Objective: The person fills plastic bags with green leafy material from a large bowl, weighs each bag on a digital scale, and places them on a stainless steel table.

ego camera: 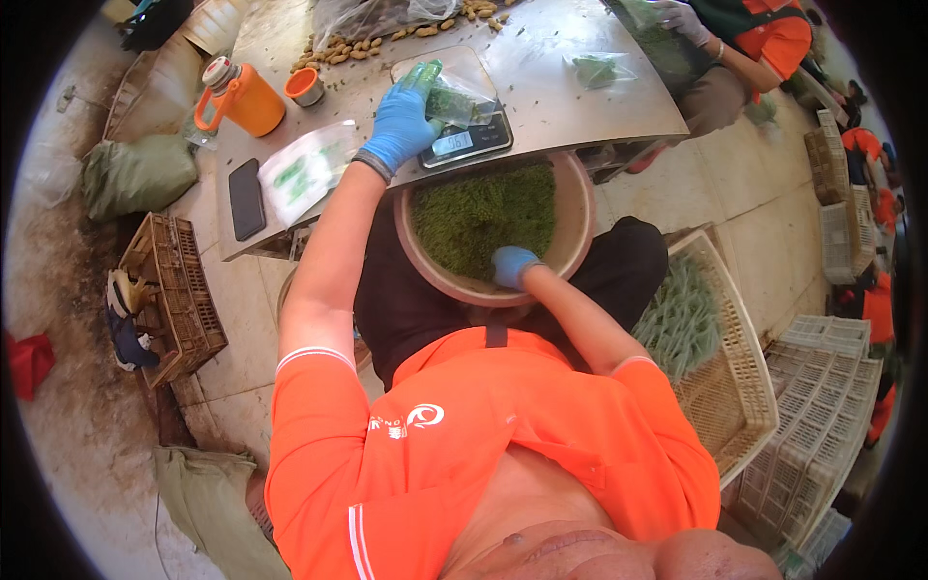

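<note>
My left hand (406, 123), in a blue glove, has its fingers on the open end of a clear plastic bag (453, 105) partly filled with small green pieces. That bag rests on a digital kitchen scale (475, 141) with a lit display. Below the table edge, my right hand (515, 267), also gloved in blue, is sunk among the green peppercorn-like pieces (486, 210) in a large round tub (578, 246) between my legs; its fingertips are hidden. Flat printed plastic bags (301, 174) lie left of the scale.
On the metal table (551, 94) are a black phone (247, 199), an orange flask (254, 101), a cup (304, 87), peanuts (348, 51) and another filled bag (598, 70). A crate of filled bags (725, 377) stands right. A co-worker's gloved hand (681, 22) is at upper right.
</note>
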The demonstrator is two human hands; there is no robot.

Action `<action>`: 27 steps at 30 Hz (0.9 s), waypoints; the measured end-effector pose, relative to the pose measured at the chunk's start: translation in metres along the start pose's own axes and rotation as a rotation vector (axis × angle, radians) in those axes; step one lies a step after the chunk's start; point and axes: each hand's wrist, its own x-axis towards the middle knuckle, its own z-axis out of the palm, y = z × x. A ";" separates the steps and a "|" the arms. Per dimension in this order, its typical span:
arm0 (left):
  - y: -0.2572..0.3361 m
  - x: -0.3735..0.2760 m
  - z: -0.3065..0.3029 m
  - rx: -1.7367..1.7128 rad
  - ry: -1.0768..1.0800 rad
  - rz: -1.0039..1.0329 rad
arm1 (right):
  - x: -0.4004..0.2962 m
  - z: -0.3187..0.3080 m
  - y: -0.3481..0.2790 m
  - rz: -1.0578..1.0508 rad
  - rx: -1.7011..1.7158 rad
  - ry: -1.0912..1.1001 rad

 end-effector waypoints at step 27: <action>-0.003 -0.037 -0.013 -0.211 0.230 0.035 | -0.058 -0.163 -0.043 -0.566 0.299 1.440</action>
